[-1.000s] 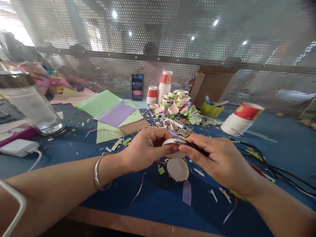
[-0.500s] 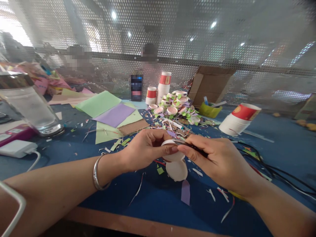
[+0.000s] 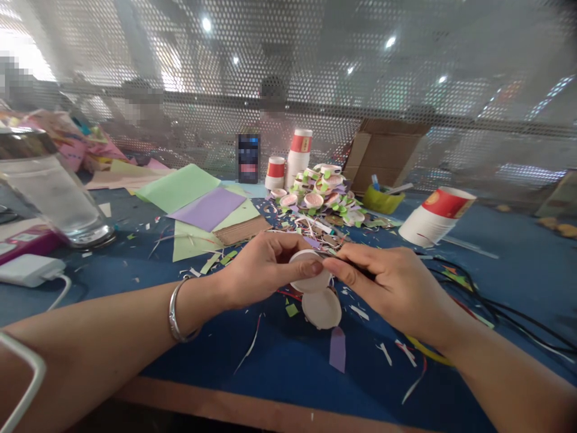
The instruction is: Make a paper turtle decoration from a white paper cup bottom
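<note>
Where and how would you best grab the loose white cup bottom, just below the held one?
Probably pinch the loose cup bottom by its near-left rim, coming from the wearer's side. It looks flat and round, the held cup bottom hides part of its far edge, and a purple slip lies nearby, nearer the wearer.

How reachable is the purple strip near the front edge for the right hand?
Probably yes: the purple strip lies uncovered on the blue tabletop, close by, though the right hand grips a dark tool it might need to put down first.

White round piece (image 3: 305, 284) in left grip (image 3: 264, 269), slim dark tool (image 3: 360, 272) in right grip (image 3: 394, 285), above blue table (image 3: 283, 361).
</note>
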Demonstrator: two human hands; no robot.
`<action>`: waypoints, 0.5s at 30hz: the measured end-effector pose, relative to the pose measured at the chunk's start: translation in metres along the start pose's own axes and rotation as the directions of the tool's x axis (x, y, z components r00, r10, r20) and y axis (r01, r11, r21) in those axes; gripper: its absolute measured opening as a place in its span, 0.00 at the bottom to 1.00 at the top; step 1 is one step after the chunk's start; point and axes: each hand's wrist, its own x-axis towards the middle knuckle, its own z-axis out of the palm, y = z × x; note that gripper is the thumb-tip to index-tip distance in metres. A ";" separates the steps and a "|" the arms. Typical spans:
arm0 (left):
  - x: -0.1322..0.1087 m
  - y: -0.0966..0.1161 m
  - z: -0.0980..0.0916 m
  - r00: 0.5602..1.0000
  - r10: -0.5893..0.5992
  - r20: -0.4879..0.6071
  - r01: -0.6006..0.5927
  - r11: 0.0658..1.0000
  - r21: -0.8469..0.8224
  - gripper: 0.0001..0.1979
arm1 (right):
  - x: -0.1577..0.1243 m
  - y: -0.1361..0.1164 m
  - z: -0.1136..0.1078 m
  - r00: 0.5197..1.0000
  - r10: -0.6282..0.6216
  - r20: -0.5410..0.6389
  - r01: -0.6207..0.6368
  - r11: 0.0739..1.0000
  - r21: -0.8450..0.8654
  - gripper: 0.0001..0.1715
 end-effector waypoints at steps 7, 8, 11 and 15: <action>0.000 0.001 0.001 0.999 -0.038 -0.021 0.037 0.998 -0.058 0.11 | 0.003 0.002 -0.003 0.987 0.154 -0.054 -0.148 0.984 0.102 0.29; 0.000 0.001 0.002 0.999 -0.044 -0.027 0.042 0.997 -0.063 0.11 | 0.004 0.002 -0.004 0.983 0.176 -0.057 -0.168 0.978 0.125 0.29; 0.000 0.001 0.002 0.996 -0.060 -0.059 0.056 0.997 -0.060 0.12 | 0.006 0.003 -0.004 0.977 0.212 -0.037 -0.202 0.961 0.188 0.28; 0.000 0.000 0.002 0.993 -0.039 -0.110 0.036 0.999 -0.027 0.13 | 0.008 0.005 -0.002 0.972 0.235 0.003 -0.231 0.953 0.197 0.29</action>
